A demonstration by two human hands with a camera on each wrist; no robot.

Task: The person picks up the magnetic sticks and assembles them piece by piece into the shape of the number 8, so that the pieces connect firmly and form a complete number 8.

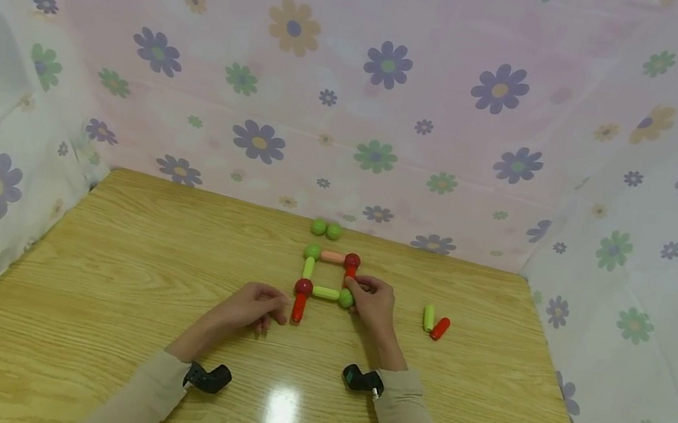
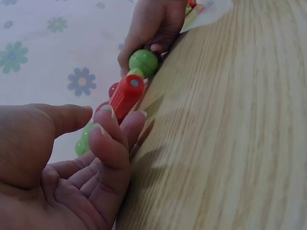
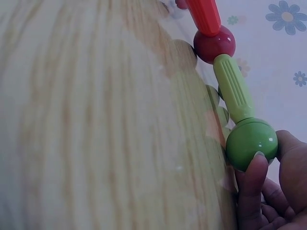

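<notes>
Centrally, just below the middle of the head view, a square (image 1: 308,269) of balls and rods lies on the bench (image 1: 96,275). Its upper left corner is a green ball (image 1: 312,252), joined by a peach rod (image 1: 332,257) to a red ball (image 1: 353,262) at the upper right. A yellow-green rod (image 1: 325,293) forms the lower side, running from another red ball (image 1: 304,287) at the lower left to a second green ball (image 3: 251,144) at the lower right. From the lower left corner a red rod (image 1: 298,307) sticks out toward the bottom of the picture.

Of the two hands, the right hand (image 1: 373,307) pinches the lower right green ball between thumb and finger, partly covering the square's right side. The left hand (image 1: 254,307) grasps nothing; its fingers curve loosely just beside the protruding red rod, and whether they touch it cannot be told.

Near the square's top edge sit two loose green balls (image 1: 334,231), side by side. Right of centre, beyond the right hand, lie a loose yellow-green rod (image 1: 428,318) and a loose red rod (image 1: 440,328). Flowered cloth (image 1: 314,120) fills the upper part of the view.
</notes>
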